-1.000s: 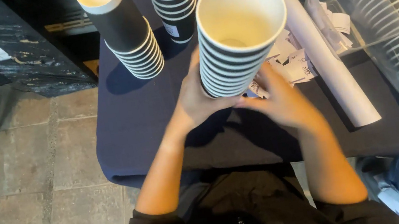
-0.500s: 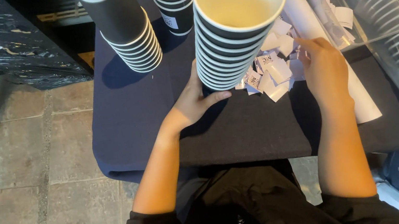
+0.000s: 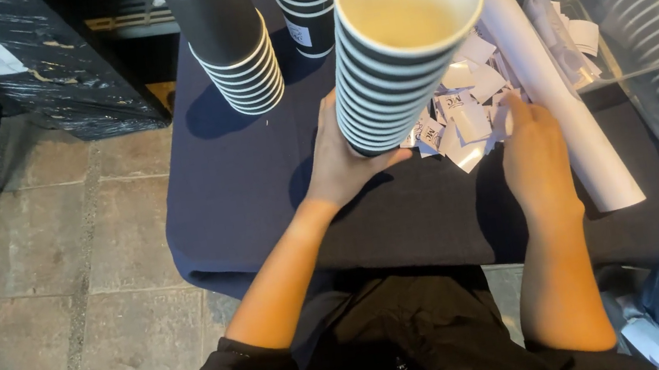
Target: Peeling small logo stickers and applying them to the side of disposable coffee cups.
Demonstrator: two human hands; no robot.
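Left hand (image 3: pixel 341 161) wraps round bottom of tall cup stack (image 3: pixel 403 35), near middle of dark table (image 3: pixel 255 213). Stack stands up, leans a bit toward camera. Right hand (image 3: pixel 536 158) lies palm down, fingers on pile of small paper slips (image 3: pixel 462 109); cannot tell if closed on one. White paper roll (image 3: pixel 555 90) just right of slips. Best way, I think: keep stack steady, pinch only one slip, go slow.

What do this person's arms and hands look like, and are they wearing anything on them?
Both forearms are bare, with black sleeves pushed up to about the elbows. The left hand and right hand wear no gloves. No rings, watch or bracelets show in this view.
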